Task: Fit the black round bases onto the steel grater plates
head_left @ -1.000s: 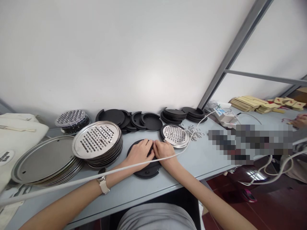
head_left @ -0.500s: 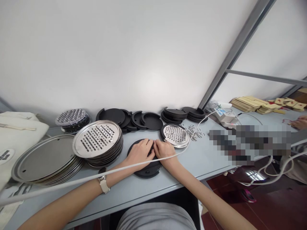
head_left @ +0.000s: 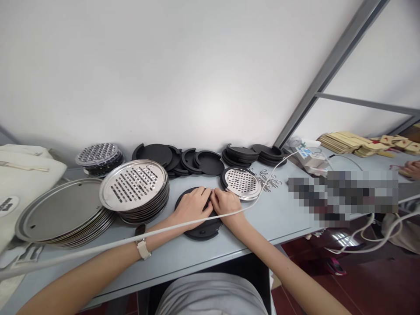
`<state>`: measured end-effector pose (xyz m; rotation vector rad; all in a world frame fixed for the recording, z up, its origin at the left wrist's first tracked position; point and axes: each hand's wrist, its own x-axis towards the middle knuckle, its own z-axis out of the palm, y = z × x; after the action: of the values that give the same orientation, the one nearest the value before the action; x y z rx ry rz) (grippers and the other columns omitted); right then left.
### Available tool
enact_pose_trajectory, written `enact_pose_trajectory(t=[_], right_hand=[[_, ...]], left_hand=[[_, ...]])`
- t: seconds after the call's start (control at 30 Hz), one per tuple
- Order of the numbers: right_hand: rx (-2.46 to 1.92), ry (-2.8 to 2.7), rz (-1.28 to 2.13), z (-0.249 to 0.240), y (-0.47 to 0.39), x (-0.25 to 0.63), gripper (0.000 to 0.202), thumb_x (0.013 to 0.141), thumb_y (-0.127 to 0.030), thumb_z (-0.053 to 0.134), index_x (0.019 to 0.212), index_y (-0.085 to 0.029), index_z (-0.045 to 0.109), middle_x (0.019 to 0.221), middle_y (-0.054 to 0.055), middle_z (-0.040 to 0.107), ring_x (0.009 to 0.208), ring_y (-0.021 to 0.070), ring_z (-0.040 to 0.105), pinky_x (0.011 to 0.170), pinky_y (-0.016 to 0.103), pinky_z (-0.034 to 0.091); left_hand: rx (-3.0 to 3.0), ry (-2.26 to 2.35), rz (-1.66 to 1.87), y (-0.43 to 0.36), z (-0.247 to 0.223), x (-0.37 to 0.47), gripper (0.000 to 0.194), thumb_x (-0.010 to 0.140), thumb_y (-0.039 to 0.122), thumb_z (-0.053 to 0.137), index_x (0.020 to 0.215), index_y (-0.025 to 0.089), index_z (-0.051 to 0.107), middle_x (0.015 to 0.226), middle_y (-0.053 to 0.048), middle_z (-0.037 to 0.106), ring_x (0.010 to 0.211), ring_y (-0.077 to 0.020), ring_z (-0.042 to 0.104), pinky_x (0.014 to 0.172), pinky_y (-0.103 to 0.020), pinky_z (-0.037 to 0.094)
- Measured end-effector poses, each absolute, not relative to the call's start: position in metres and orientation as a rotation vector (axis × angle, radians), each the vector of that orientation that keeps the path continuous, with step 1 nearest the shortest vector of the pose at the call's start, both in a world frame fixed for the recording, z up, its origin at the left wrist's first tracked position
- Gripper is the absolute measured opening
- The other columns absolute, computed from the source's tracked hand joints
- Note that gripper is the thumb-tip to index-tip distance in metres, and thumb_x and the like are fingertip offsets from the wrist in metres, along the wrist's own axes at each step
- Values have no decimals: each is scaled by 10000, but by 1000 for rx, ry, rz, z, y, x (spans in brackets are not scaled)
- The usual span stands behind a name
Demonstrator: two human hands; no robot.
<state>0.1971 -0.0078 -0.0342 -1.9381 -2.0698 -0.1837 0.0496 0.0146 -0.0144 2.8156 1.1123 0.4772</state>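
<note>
A black round base (head_left: 202, 232) lies on the grey-blue table in front of me. My left hand (head_left: 193, 204) presses over its upper left part, fingers held together. At the base's right rim, my right hand (head_left: 227, 204) grips with curled fingers, its fingertips almost meeting the left ones. Whatever is under the fingertips is hidden. Just behind my right hand sits a perforated metal grater disc (head_left: 243, 183) in a black holder. To the left of my hands stands a stack of slotted metal grater discs (head_left: 131, 186).
Solid metal discs (head_left: 62, 210) are stacked at far left, beside a white bag (head_left: 26, 183). More black bases (head_left: 210, 163) line the wall, near loose metal hooks (head_left: 271, 180). A white cable (head_left: 177, 225) crosses over my wrists. Another person's hand (head_left: 411, 169) shows at far right.
The view has shifted slightly. Both hands stay on the black round base, with only a small shift of the fingers.
</note>
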Motion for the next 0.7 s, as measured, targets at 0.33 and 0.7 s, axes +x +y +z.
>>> enact_pose_trajectory(t=[0.33,0.7], right_hand=[[-1977,-2030,-147,-33,-8,197,297,960,-251,431,728,-169,597,618,31,651,548,137,540,555,272,231],[-1974,-1997,-152,-37,-8,198,277,936,-262,476,698,-174,587,606,32,649,538,142,545,540,273,225]], left_hand=[[2820,1109,465,15,-14,50,33,907,211,474,911,192,501,910,-28,564,834,-193,554,694,-311,444],[2827,1098,465,16,-15,49,20,891,204,483,906,190,487,909,-26,556,829,-194,547,692,-304,440]])
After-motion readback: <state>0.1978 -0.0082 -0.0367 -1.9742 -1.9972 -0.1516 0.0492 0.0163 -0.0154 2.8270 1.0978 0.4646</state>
